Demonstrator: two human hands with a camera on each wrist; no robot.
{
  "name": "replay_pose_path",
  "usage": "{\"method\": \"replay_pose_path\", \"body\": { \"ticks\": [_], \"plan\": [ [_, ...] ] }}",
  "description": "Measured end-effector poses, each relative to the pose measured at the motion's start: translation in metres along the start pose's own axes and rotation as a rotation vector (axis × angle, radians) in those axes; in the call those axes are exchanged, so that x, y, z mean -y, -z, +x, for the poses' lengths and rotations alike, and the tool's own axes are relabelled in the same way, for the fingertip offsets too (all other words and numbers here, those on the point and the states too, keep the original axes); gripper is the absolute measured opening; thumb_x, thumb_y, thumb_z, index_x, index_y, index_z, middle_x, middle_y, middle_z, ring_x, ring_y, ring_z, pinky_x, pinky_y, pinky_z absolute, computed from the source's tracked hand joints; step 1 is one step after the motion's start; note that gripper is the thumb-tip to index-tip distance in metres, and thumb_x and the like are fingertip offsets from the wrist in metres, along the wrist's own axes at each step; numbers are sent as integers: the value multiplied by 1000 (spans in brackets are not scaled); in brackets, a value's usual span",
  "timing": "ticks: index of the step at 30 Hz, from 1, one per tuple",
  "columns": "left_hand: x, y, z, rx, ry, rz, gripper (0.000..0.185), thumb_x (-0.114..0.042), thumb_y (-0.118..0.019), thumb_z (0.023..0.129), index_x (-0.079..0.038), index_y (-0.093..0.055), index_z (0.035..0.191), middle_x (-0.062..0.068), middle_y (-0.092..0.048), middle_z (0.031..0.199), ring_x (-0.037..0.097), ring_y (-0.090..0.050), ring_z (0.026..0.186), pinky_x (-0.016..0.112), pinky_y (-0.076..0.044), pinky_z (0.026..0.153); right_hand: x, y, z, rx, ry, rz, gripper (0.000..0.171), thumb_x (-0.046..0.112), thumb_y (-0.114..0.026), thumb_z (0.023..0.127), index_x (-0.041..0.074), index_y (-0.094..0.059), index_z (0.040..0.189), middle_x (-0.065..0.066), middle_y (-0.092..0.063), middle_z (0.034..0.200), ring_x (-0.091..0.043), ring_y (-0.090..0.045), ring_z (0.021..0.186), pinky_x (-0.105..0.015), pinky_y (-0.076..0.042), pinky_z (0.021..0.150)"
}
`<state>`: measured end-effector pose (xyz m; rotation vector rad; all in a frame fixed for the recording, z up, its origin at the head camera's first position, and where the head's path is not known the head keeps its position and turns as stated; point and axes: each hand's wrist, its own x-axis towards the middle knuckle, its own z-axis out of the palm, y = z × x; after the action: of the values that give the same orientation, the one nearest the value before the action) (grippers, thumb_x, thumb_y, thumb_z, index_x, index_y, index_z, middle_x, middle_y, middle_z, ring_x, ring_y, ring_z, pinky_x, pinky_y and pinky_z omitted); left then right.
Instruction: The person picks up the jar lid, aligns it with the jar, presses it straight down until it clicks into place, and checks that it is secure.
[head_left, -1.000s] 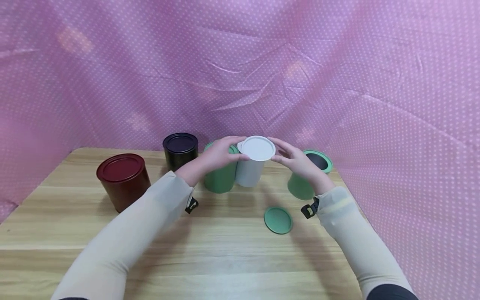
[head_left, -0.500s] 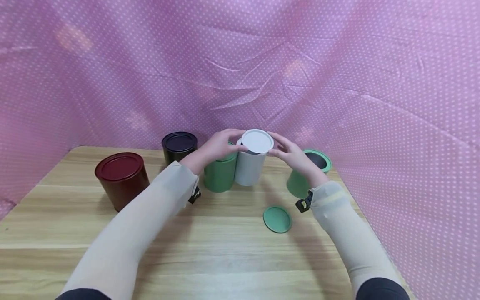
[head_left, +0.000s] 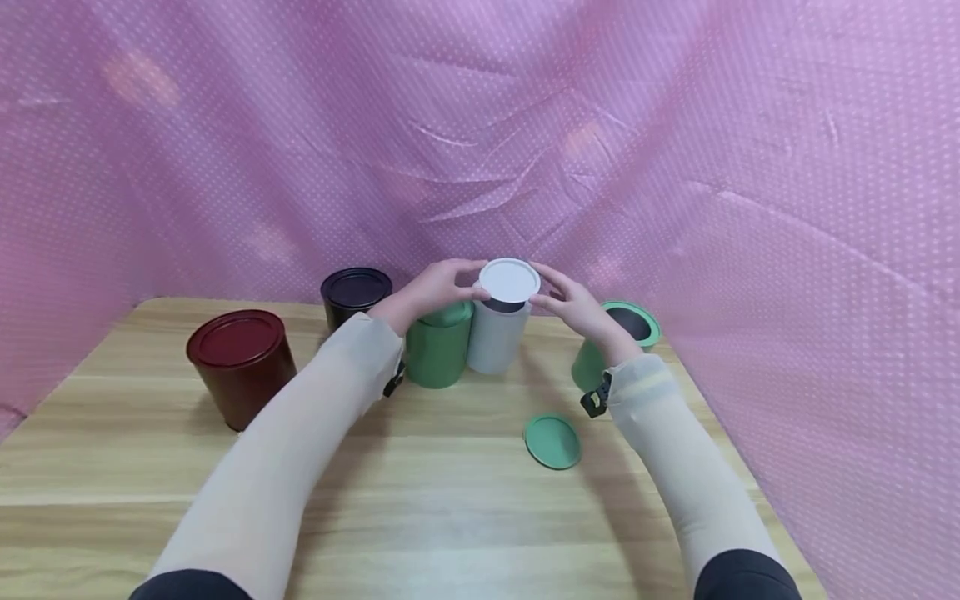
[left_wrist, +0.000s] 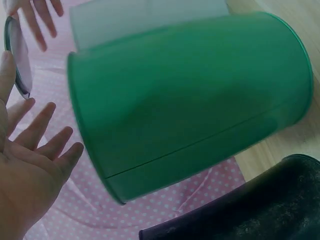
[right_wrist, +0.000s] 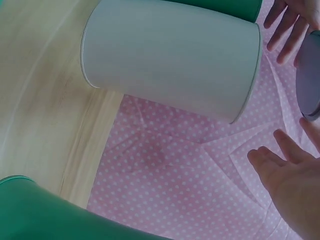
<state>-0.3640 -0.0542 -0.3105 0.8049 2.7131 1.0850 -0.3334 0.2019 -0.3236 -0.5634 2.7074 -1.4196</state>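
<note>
A white lid point(head_left: 509, 281) hovers just above the open white can point(head_left: 495, 337), carried between my two hands. My left hand point(head_left: 442, 287) presses its left rim and my right hand point(head_left: 570, 304) its right rim. The left wrist view shows the lid point(left_wrist: 17, 60) edge-on beside my left hand point(left_wrist: 35, 145), whose fingers are spread and straight. In the right wrist view the white can point(right_wrist: 170, 60) lies close, with the lid point(right_wrist: 307, 75) at the right edge over my right hand point(right_wrist: 290, 175), fingers also straight.
A closed green can point(head_left: 438, 354) touches the white can's left side. Behind it stands a black can point(head_left: 354, 293), and a dark red can point(head_left: 240, 362) is far left. An open green can point(head_left: 618, 342) sits right, its green lid point(head_left: 552, 441) flat on the wooden table point(head_left: 450, 517). Pink dotted cloth surrounds everything.
The white lid has come up off the white can, leaving a dark gap under it. Both hands rose slightly with it.
</note>
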Motion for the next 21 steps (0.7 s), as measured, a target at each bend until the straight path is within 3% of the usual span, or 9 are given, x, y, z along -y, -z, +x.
{"method": "replay_pose_path", "body": {
  "ticks": [6, 10, 21],
  "plan": [
    [4, -11, 8, 9, -4, -9, 66, -39, -67, 90, -16, -42, 147, 8, -43, 151, 27, -36, 142, 43, -29, 117, -10, 0, -2, 30, -33, 111, 60, 16, -55, 99, 13, -28, 153, -14, -29, 157, -36, -33, 142, -50, -37, 110],
    [7, -11, 9, 15, 19, 7, 65, -38, -67, 90, -16, -44, 146, 6, -43, 151, 26, -35, 142, 43, -28, 118, -15, -3, 2, 36, -34, 109, 61, 18, -57, 98, 14, -29, 153, -14, -29, 157, -35, -35, 141, -47, -42, 107],
    [9, -4, 12, 59, 59, 13, 65, -39, -66, 91, -16, -42, 147, 6, -42, 152, 25, -33, 144, 42, -27, 118, -24, -8, 14, 45, -49, 143, 59, 14, -54, 99, 11, -29, 153, -15, -32, 156, -35, -37, 140, -47, -41, 108]
  ]
}}
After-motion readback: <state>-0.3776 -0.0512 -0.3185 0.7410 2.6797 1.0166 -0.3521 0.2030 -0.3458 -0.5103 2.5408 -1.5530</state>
